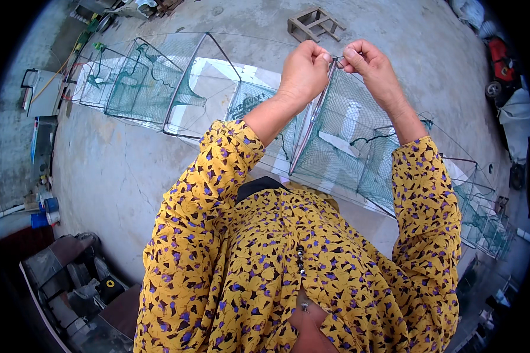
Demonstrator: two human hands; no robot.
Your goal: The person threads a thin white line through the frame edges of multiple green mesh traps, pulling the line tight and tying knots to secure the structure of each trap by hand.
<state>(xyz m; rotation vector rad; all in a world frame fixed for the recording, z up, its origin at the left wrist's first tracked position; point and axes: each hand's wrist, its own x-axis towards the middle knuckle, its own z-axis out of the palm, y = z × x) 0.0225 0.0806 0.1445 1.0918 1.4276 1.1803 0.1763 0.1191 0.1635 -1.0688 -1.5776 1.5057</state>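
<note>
A long folding fish trap of green mesh (365, 132) stretches across the ground, spread over several dark rectangular frames. My left hand (305, 69) pinches at the top corner of one upright frame (310, 129), thumb and forefinger pressed together. Right beside it, my right hand (370, 69) holds its thumb and fingertips closed at the same corner. Something thin and dark shows between the two hands, too small to make out. On the left, another trap section (141, 82) stands with its netting drawn inward to a funnel.
Pale sheeting (218, 70) lies beneath the trap on concrete. A small wooden stool (315, 23) is beyond my hands. At the right edge is a red wheeled machine (502, 65); blue containers (46, 213) stand at left, a dark seat-like frame (70, 259) at lower left.
</note>
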